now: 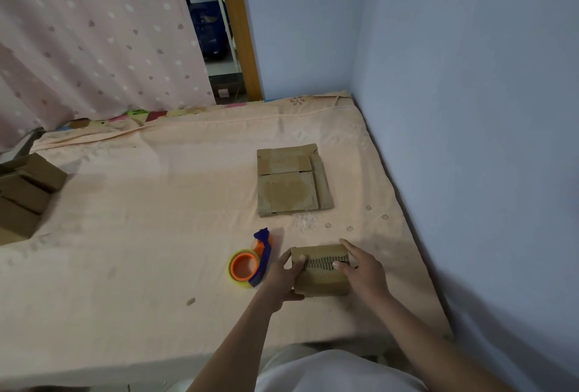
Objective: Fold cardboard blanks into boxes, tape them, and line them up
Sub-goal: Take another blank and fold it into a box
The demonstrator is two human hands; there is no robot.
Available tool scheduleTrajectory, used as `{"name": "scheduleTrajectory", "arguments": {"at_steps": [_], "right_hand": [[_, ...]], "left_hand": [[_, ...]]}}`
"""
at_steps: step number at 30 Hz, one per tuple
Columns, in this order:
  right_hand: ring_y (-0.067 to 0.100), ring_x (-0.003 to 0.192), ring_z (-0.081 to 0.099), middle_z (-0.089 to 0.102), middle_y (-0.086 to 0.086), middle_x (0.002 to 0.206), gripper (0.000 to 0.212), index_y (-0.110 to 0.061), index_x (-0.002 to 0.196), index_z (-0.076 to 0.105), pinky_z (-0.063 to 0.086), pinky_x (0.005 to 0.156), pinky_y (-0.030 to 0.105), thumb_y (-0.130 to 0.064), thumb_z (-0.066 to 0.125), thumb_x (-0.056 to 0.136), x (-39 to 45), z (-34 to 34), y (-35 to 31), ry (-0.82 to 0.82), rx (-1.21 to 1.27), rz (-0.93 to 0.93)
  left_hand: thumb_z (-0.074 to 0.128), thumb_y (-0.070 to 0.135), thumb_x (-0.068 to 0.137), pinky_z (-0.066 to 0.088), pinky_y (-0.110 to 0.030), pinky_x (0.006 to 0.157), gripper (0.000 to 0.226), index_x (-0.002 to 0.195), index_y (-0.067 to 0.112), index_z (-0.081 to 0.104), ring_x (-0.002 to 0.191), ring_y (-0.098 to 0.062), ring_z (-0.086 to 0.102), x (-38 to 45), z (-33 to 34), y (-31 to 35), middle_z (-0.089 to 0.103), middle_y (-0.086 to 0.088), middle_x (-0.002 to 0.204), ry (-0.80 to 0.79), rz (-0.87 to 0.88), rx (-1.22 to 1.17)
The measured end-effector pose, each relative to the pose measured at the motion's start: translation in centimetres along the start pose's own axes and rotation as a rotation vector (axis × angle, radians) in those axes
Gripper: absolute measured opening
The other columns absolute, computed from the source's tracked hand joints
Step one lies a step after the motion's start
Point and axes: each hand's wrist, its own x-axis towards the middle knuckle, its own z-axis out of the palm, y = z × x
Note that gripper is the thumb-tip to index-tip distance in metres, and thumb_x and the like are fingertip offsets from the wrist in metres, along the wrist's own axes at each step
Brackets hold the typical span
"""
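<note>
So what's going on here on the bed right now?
A person is holding a small folded cardboard box in both hands: the left hand grips its left end, the right hand its right end, thumbs on top. A tape dispenser lies just left of it. Flat cardboard blanks wait farther back, and finished boxes sit at the far left.

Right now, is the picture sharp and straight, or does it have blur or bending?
Head view: wide-angle bending curves the wall and bed edge; the image is soft, slightly blurred; light is dim and even, with faint shadows beside the hands on the box.
</note>
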Motion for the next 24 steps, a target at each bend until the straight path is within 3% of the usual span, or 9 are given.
{"name": "scheduleTrajectory", "arguments": {"at_steps": [3, 6, 9, 11, 13, 16, 19, 21, 24], "right_hand": [[0.018, 0.136, 0.049, 0.053, -0.001, 0.147, 0.072, -0.029, 0.151, 0.041, 0.045, 0.11, 0.036, -0.029, 0.076, 0.088, 0.3, -0.3, 0.0, -0.046, 0.087, 0.05], [0.021, 0.141, 0.041, 0.042, -0.001, 0.155, 0.087, -0.033, 0.156, 0.028, 0.044, 0.11, 0.043, -0.05, 0.075, 0.085, 0.8, -1.1, -0.2, -0.087, 0.16, 0.161], [0.021, 0.134, 0.044, 0.037, -0.009, 0.148, 0.087, -0.049, 0.155, 0.016, 0.058, 0.088, 0.046, -0.052, 0.07, 0.087, 0.9, -2.2, -0.9, -0.258, 0.349, 0.213], [0.026, 0.126, 0.053, 0.044, -0.009, 0.14, 0.081, -0.056, 0.15, 0.023, 0.062, 0.075, 0.044, -0.038, 0.073, 0.089, 0.6, -3.0, -1.5, -0.371, 0.494, 0.198], [0.026, 0.12, 0.058, 0.052, -0.008, 0.136, 0.065, -0.055, 0.138, 0.044, 0.062, 0.076, 0.046, -0.029, 0.076, 0.088, 0.8, -3.3, -1.4, -0.384, 0.534, 0.15], [0.018, 0.121, 0.055, 0.054, -0.009, 0.133, 0.048, -0.05, 0.125, 0.056, 0.061, 0.085, 0.04, -0.03, 0.077, 0.087, 0.9, -3.1, -1.2, -0.292, 0.424, 0.024], [0.012, 0.124, 0.049, 0.049, -0.011, 0.135, 0.051, -0.043, 0.13, 0.054, 0.056, 0.087, 0.024, -0.026, 0.077, 0.088, 0.5, -2.2, -1.6, -0.188, 0.357, -0.087], [0.012, 0.124, 0.051, 0.05, -0.013, 0.133, 0.053, -0.037, 0.131, 0.056, 0.055, 0.087, 0.021, -0.018, 0.078, 0.086, 0.2, -1.4, -1.8, -0.147, 0.347, -0.15], [0.014, 0.13, 0.047, 0.044, -0.012, 0.139, 0.059, -0.043, 0.132, 0.052, 0.053, 0.092, 0.018, -0.015, 0.077, 0.086, 0.0, -0.6, -2.0, -0.141, 0.298, -0.224]], "left_hand": [[0.071, 0.026, 0.091, 0.06, -0.054, 0.076, 0.051, 0.139, 0.024, 0.051, 0.11, -0.027, 0.061, -0.1, -0.3, 0.0, 0.061, -0.007, 0.123, -0.015, 0.052, -0.074], [0.072, 0.021, 0.09, 0.061, -0.051, 0.077, 0.042, 0.129, 0.023, 0.056, 0.108, -0.024, 0.066, -0.3, -0.6, 0.3, 0.068, -0.005, 0.117, -0.022, 0.149, -0.107], [0.068, 0.015, 0.093, 0.06, -0.052, 0.08, 0.03, 0.118, 0.03, 0.062, 0.108, -0.018, 0.066, -1.0, -0.7, 1.2, 0.07, -0.002, 0.114, -0.067, 0.275, -0.061], [0.066, 0.013, 0.094, 0.06, -0.052, 0.081, 0.033, 0.118, 0.036, 0.066, 0.106, -0.015, 0.067, -1.7, -0.7, 1.6, 0.071, 0.005, 0.112, -0.099, 0.353, 0.016], [0.067, 0.013, 0.094, 0.059, -0.053, 0.083, 0.036, 0.117, 0.041, 0.067, 0.11, -0.018, 0.066, -2.0, -0.8, 1.8, 0.069, 0.007, 0.117, -0.115, 0.39, 0.014], [0.066, 0.038, 0.093, 0.06, -0.051, 0.082, 0.03, 0.123, 0.044, 0.062, 0.118, -0.025, 0.058, -2.5, -0.9, 2.3, 0.059, 0.001, 0.128, -0.121, 0.343, -0.029], [0.058, 0.062, 0.089, 0.061, -0.048, 0.078, 0.056, 0.139, 0.047, 0.039, 0.116, -0.027, 0.055, -2.3, -0.5, 2.7, 0.049, 0.0, 0.128, -0.121, 0.201, -0.042], [0.063, 0.062, 0.086, 0.061, -0.049, 0.077, 0.061, 0.139, 0.044, 0.038, 0.114, -0.032, 0.056, -2.2, 0.0, 2.9, 0.047, -0.005, 0.129, -0.127, 0.122, -0.102], [0.072, 0.043, 0.087, 0.06, -0.05, 0.08, 0.057, 0.137, 0.033, 0.046, 0.114, -0.034, 0.058, -1.7, 0.2, 2.7, 0.049, -0.011, 0.129, -0.104, 0.064, -0.236]]}}
